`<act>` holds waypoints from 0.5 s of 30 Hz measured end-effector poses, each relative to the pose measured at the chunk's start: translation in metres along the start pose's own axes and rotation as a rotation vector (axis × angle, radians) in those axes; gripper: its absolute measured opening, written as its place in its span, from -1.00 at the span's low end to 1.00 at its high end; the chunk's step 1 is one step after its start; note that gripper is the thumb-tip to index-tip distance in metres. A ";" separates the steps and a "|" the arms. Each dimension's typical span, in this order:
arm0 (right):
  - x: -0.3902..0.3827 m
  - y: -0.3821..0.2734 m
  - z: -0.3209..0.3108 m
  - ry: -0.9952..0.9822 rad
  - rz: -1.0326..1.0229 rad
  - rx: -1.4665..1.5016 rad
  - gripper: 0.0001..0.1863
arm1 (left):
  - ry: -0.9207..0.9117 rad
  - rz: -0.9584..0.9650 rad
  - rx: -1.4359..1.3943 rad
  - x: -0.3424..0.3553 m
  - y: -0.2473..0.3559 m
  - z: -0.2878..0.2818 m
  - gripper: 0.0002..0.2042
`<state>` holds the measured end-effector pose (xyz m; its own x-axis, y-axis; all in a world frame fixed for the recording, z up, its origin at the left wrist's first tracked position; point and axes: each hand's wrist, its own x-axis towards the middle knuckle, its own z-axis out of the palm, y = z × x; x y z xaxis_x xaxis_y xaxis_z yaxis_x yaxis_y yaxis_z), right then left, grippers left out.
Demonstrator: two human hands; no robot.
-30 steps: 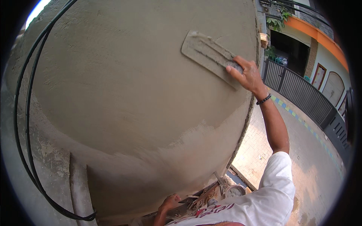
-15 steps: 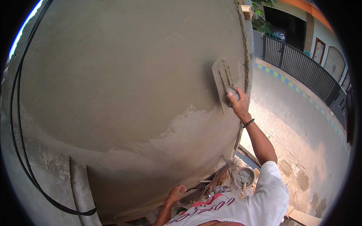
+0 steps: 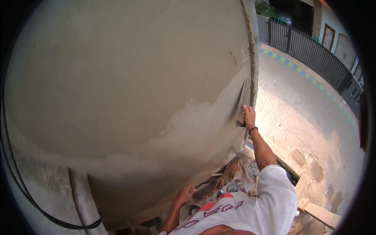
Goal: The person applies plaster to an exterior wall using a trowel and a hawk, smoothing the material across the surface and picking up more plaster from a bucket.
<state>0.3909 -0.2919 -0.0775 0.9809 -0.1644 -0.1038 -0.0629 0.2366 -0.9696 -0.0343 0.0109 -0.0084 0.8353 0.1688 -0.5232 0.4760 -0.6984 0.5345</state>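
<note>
My right hand (image 3: 249, 116) is closed round the handle of a plastering trowel (image 3: 243, 96). The long flat blade stands nearly upright, turned edge-on to me, at the right edge of the plastered wall (image 3: 129, 78). Damp, darker plaster covers the upper wall; a paler patch (image 3: 188, 129) with a ragged border lies below it. Low in front of my body, my left hand (image 3: 185, 194) is held with curled fingers, and nothing shows in it. A round bucket (image 3: 251, 169) with grey mortar stands below my right arm, partly covered by my sleeve.
Black cables (image 3: 15, 176) hang in a loop at the left, by a pipe-like column (image 3: 83, 192). Wood scraps and rubble (image 3: 231, 174) lie at the wall's foot. Beyond the wall's rough edge (image 3: 250, 43), a paved street (image 3: 290, 98) runs below a dark metal gate (image 3: 309, 47).
My right hand has brought the trowel down and toward the wall's right edge, turning the blade more edge-on. The view has shifted a little; my left hand stays low with fingers curled.
</note>
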 end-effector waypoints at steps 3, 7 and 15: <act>-0.019 -0.033 0.024 -0.040 0.063 0.297 -0.61 | 0.065 0.036 -0.026 -0.008 0.002 0.002 -0.72; -0.008 -0.172 0.069 -0.121 -0.033 0.448 -0.61 | 0.090 0.024 -0.033 -0.021 -0.022 0.011 -0.72; -0.140 -0.227 0.169 -0.184 -0.884 -0.300 -0.56 | -0.001 -0.075 -0.039 -0.047 -0.061 0.021 -0.72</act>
<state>0.2991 -0.1612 0.1948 0.7082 -0.0065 0.7060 0.6960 -0.1614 -0.6997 -0.1084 0.0313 -0.0304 0.7966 0.2190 -0.5635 0.5478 -0.6559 0.5194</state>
